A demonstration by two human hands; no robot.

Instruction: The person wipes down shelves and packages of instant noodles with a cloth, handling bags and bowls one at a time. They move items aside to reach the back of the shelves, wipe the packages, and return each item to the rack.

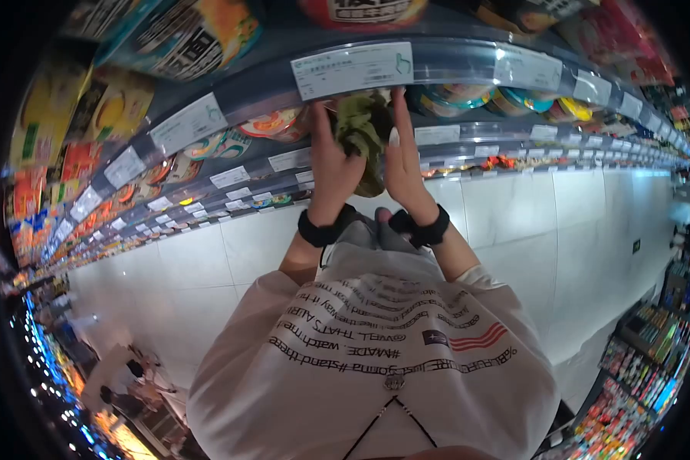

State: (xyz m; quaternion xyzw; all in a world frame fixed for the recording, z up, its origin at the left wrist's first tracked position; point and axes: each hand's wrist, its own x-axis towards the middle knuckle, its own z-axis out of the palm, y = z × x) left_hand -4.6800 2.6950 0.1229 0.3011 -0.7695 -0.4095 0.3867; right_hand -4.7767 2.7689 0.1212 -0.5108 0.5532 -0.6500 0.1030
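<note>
A crinkled olive-green packet is held upright between my two hands at the front of the shelf, below a price label. My left hand presses against its left side, thumb bent across the front. On the opposite side my right hand has its fingers stretched upward along the packet. The top of the packet and some fingertips reach in under the shelf edge. Each wrist wears a black band.
The upper shelf edge carries a large price label. Bowls of instant noodles stand above it, more tubs below. Pale floor tiles lie behind me. Other people are at the lower left, stocked shelves at the lower right.
</note>
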